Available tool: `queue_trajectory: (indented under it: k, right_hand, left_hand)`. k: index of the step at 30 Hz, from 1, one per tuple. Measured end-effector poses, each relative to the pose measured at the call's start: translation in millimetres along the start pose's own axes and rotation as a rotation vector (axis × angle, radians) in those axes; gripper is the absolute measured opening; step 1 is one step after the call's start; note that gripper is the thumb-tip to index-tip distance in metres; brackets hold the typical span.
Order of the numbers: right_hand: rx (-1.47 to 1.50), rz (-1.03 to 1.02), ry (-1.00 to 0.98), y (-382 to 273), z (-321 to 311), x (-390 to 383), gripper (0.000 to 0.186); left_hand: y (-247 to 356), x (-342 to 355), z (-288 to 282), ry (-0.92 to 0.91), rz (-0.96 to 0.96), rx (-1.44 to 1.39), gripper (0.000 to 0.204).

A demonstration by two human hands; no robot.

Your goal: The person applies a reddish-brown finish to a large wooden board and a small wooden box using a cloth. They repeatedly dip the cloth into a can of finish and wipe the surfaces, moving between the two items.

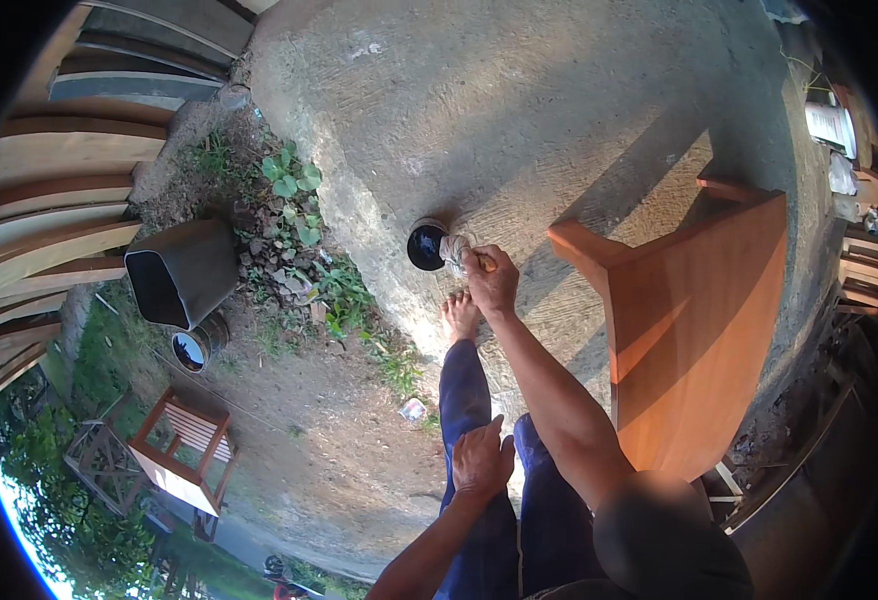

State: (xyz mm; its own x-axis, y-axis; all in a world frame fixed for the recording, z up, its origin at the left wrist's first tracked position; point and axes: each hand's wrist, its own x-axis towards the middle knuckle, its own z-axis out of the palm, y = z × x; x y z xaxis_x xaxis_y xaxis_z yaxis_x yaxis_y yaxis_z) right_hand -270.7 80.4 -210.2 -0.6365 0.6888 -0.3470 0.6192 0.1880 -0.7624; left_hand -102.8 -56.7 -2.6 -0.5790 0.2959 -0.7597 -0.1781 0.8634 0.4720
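I'm gripping a pale bundle (455,253) w/ R hand (492,281), by a dark pot (414,229), my L hand (482,458) is hanging loose

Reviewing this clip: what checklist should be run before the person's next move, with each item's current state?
1. Right hand has hold of the pale bundle: ok, fingers closed on it.
2. Can upright on the concrete ground: ok, its opening faces up.
3. Bundle touching the can's dark contents: cannot tell; it is at the can's right side.
4. Left hand free: ok, nothing seen in it, over the legs.
5. Foot covered: not ok, bare and close to the can.
6. Reddish-brown wooden furniture apart from the right hand: ok.
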Motion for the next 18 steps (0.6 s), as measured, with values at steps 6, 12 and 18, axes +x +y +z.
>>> queue_trajectory:
  k: [6,12,18]
  right_hand:
    - [0.194,0.330,0.172,-10,-28,-10,0.021]
    - [1.406,0.912,0.045,32,-74,-47,0.030]
    - [2.139,0.745,-0.064,22,-112,-106,0.036]
  left_hand:
    - [-2,4,2,-0.026,0.038,0.045,0.041]
    - [30,-1,5,-0.056,0.092,0.115,0.032]
    - [54,-11,10,-0.235,0.149,0.404,0.036]
